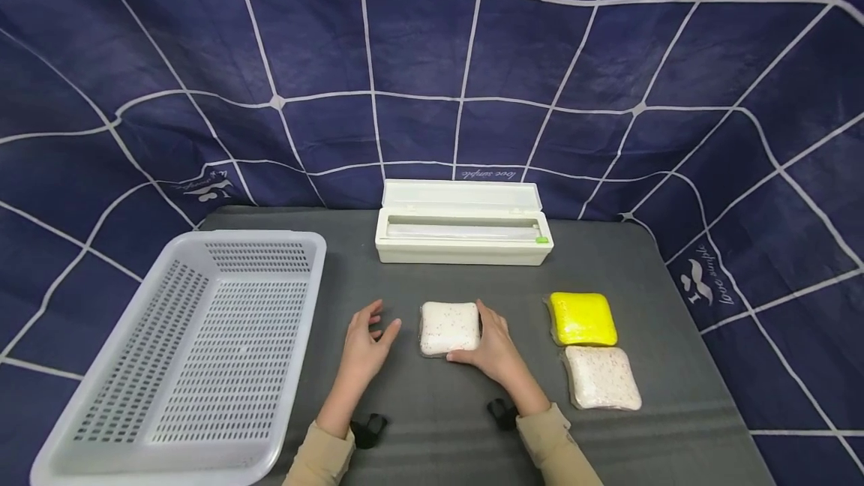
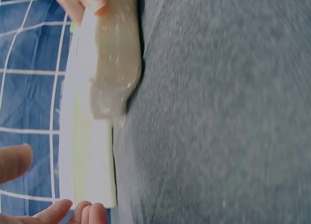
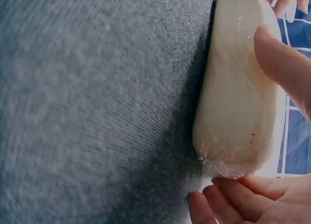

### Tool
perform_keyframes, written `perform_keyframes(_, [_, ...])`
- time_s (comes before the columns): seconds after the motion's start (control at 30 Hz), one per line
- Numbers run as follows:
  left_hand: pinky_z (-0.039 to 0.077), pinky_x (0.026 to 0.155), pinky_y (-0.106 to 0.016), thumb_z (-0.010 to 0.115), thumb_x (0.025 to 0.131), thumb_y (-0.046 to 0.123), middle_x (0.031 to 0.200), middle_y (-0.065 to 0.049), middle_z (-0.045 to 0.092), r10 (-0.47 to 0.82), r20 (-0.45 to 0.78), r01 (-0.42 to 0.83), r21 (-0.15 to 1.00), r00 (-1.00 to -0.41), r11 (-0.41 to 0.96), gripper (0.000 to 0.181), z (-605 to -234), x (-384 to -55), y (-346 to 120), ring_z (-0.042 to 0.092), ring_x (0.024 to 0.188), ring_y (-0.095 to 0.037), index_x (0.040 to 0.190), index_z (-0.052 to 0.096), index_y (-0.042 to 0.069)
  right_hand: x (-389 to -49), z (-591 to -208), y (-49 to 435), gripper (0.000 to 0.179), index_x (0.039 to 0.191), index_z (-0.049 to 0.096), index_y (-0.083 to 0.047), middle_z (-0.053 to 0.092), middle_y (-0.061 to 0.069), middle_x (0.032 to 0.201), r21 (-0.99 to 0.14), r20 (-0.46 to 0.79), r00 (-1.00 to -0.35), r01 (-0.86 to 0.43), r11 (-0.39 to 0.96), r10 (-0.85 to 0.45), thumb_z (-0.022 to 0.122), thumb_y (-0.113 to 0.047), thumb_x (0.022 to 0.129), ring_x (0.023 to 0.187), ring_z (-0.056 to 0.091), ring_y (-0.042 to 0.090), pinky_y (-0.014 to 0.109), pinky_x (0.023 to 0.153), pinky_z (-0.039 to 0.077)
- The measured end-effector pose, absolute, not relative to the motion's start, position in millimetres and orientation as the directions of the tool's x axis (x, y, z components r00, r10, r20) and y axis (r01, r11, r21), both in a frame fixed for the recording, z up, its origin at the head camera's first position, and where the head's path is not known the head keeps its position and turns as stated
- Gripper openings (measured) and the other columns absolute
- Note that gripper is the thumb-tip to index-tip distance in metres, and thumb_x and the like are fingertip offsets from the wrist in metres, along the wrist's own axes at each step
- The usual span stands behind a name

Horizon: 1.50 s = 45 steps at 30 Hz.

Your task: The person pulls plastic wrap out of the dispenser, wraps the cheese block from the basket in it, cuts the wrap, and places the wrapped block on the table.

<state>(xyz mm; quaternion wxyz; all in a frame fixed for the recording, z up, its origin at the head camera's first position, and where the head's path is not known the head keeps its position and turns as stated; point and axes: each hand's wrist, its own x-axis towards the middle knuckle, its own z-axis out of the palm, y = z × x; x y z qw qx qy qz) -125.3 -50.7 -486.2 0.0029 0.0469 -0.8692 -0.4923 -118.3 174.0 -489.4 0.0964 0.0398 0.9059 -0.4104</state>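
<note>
A white, red-speckled square block (image 1: 449, 328) wrapped in clear film lies on the grey table in the head view. My right hand (image 1: 495, 347) grips its right side, thumb on the near edge and fingers along the right edge. The right wrist view shows that thumb (image 3: 279, 59) pressed to the wrapped block (image 3: 238, 88), with the fingertips at its end. To the left of the block, my left hand (image 1: 364, 343) is held apart from it, fingers loosely bent and holding nothing. In the left wrist view, its fingertips (image 2: 58, 212) show at the lower left.
Behind the hands stands a white cling film dispenser (image 1: 466, 252), lid raised. A pale perforated basket (image 1: 317, 268) stands at the left. On the right lie a yellow wrapped block (image 1: 583, 319) and another speckled wrapped block (image 1: 603, 378). Blue gridded cloth (image 1: 418, 43) hangs behind the table.
</note>
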Motion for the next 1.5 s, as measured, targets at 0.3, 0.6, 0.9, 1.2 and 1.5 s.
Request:
perform_keyframes(0.3, [0.053, 0.093, -0.05, 0.066, 0.095, 0.016, 0.131, -0.024, 0.054, -0.129, -0.028, -0.088, 0.867, -0.991, 0.49, 0.05, -481, -117, -58, 0.055, 0.118, -0.038, 0.138, 0.049, -0.004, -114, -486, 176, 0.104, 0.15, 0.035, 0.0, 0.045, 0.024, 0.145, -0.762, -0.153, -0.988, 0.134, 0.633, 0.026, 0.092, -0.027, 0.067, 0.13, 0.045, 0.044, 0.055, 0.102, 0.044])
perform_keyframes(0.6, [0.052, 0.094, -0.05, 0.066, 0.095, 0.019, 0.132, -0.022, 0.051, -0.12, -0.038, -0.092, 0.871, -0.992, 0.483, 0.052, -473, -111, -57, 0.054, 0.121, -0.037, 0.14, 0.048, 0.002, -63, -455, 243, 0.097, 0.15, 0.036, -0.009, 0.04, 0.023, 0.149, -0.826, -0.255, -0.965, 0.249, 0.506, 0.058, 0.09, -0.026, 0.071, 0.13, 0.048, 0.045, 0.051, 0.102, 0.047])
perform_keyframes(0.9, [0.052, 0.093, -0.05, 0.066, 0.096, 0.017, 0.131, -0.022, 0.052, -0.113, -0.023, -0.075, 0.874, -0.993, 0.481, 0.05, -467, -109, -53, 0.054, 0.12, -0.037, 0.14, 0.049, 0.002, 32, -450, 345, 0.095, 0.146, 0.036, -0.003, 0.049, 0.023, 0.138, -0.688, -0.269, -0.936, 0.35, 0.636, 0.225, 0.09, -0.021, 0.069, 0.096, 0.039, -0.018, 0.02, 0.078, 0.047])
perform_keyframes(1.2, [0.052, 0.093, -0.051, 0.067, 0.095, 0.017, 0.13, -0.022, 0.052, -0.099, 0.003, -0.046, 0.871, -0.995, 0.489, 0.05, -468, -107, -50, 0.054, 0.118, -0.038, 0.139, 0.05, 0.002, 59, -479, 385, 0.099, 0.147, 0.022, 0.006, 0.042, 0.033, 0.139, -0.669, -0.463, -0.859, 0.501, 0.549, 0.22, 0.085, -0.015, 0.074, 0.089, 0.041, -0.022, 0.019, 0.074, 0.049])
perform_keyframes(1.5, [0.051, 0.095, -0.05, 0.069, 0.094, 0.018, 0.131, -0.022, 0.053, -0.077, 0.028, -0.013, 0.871, -0.997, 0.49, 0.051, -468, -109, -44, 0.053, 0.119, -0.036, 0.138, 0.05, 0.001, 73, -499, 398, 0.083, 0.14, 0.037, -0.014, 0.041, -0.012, 0.13, -0.752, -0.26, -0.952, 0.304, 0.585, 0.161, 0.083, -0.001, 0.072, 0.097, 0.037, -0.027, 0.015, 0.07, 0.048])
